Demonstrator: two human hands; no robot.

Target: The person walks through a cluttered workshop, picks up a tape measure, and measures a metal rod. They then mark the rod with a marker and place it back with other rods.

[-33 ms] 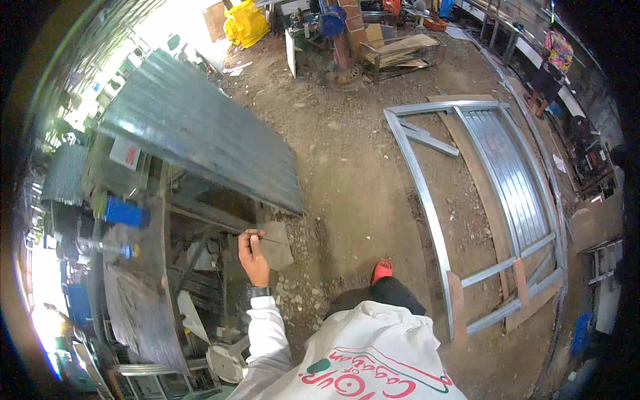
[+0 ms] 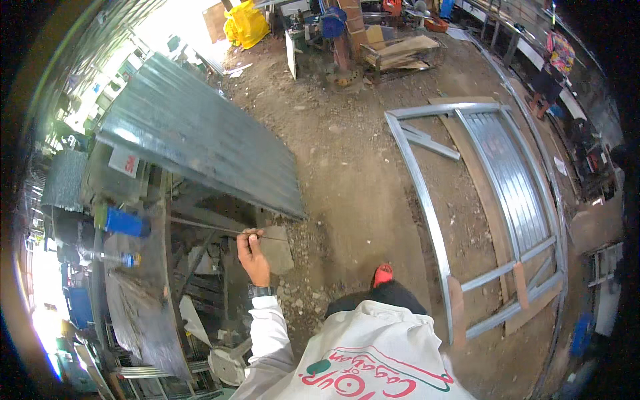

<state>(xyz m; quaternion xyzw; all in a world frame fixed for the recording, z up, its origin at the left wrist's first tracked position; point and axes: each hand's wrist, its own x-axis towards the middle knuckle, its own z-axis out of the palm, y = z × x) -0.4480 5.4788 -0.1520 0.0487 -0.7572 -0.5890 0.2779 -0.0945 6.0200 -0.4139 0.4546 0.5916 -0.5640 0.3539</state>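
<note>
My left hand point(image 2: 253, 259) is closed, pinching a thin dark rod point(image 2: 275, 239) between thumb and fingertips; the rod's kind is too fine to make out. It is held above the gravelly ground, with a flat pale slab point(image 2: 279, 257) lying below. Just beyond the hand, a large corrugated metal sheet point(image 2: 207, 130) slopes out from the left over a cluttered workbench point(image 2: 137, 313). My right hand is outside the picture.
On the ground at right lies a rectangular metal frame point(image 2: 424, 200) with a ribbed panel point(image 2: 507, 173) in its far part. A person point(image 2: 559, 57) stands at the far right. A wooden crate point(image 2: 403, 53) and a yellow bag point(image 2: 245, 25) are at the back.
</note>
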